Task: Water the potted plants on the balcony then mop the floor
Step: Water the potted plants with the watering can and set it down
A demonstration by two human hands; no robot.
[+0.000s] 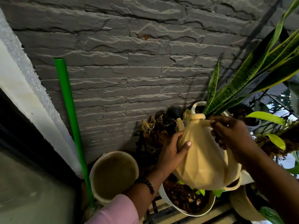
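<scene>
A beige faceted watering can (203,157) is held up with both hands above a white pot of dark soil (186,201), and it is tilted so that its short spout (180,125) points toward the dried brown plant (155,131) against the grey stone-clad wall (129,62). The left hand (171,152) is pressed flat against the can's left side below the spout, its fingers spread and the thumb laid across the facets. The right hand (231,133) is closed around the can's handle near the top, the fingers curled over it. A black beaded bracelet (145,183) is worn on the left wrist, above a pink sleeve (118,210).

Behind the can, a snake plant (242,81) with yellow-edged leaves rises from a white pot partly hidden by the can's cap. To the left, a pale bucket of murky water (113,173) stands on the floor, and a green pole (71,120) is leaned against the wall just beside it. Bright green leaves (273,126) are seen at the right, near the right hand.
</scene>
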